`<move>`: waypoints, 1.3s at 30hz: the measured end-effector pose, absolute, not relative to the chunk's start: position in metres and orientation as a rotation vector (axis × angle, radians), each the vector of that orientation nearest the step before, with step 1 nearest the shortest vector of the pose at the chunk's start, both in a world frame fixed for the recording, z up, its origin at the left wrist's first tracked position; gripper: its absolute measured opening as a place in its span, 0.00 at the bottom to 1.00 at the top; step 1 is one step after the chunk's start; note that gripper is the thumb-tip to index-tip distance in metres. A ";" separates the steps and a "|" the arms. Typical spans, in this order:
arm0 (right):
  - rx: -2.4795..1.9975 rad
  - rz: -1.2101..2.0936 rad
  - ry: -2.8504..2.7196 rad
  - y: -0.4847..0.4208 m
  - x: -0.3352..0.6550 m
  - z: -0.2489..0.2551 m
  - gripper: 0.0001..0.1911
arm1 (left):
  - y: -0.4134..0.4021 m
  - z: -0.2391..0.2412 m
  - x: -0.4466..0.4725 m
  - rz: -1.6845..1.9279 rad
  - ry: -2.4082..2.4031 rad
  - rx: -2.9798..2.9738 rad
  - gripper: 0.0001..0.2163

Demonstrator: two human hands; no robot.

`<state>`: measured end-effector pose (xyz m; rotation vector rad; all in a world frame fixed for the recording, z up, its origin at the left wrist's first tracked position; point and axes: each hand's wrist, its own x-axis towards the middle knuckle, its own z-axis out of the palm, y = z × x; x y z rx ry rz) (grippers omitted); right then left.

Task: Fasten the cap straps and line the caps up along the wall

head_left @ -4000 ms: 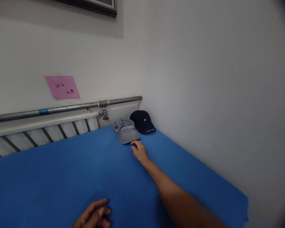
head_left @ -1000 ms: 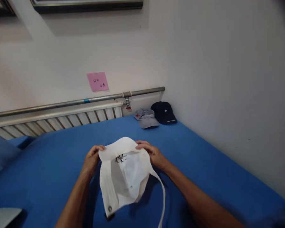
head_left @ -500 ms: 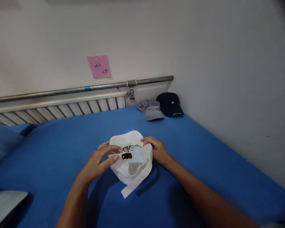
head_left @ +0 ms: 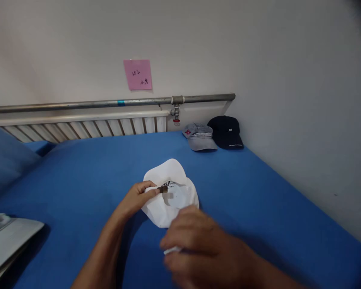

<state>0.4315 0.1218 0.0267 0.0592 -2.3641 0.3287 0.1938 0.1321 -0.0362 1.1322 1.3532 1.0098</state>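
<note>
Right grip (head_left: 197,245) has come nearer; left grip (head_left: 136,197) holds the white cap (head_left: 174,196).

So the left hand (head_left: 141,194) is in a pinch, thumb toward fingers, left forearm (head_left: 104,249) slanting up from below. Right hand (head_left: 198,243)'s lower, closer to the camera, fingers curled, pretty blurry.

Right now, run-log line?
left hand: gripping white fabric cap at brown clasp; right hand: blurred, holding white strip; grey brimmed cap: beside black brimmed cap
</note>
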 end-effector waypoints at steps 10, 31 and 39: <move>-0.468 0.138 -2.916 0.119 0.426 0.007 0.02 | 0.132 -0.038 0.189 1.124 1.240 0.913 0.14; -0.415 0.384 -2.881 0.133 0.429 0.018 0.10 | 0.135 -0.034 0.194 1.175 1.299 0.924 0.12; -0.426 0.033 -3.053 0.122 0.454 0.037 0.13 | 0.131 -0.031 0.192 1.155 1.301 0.974 0.13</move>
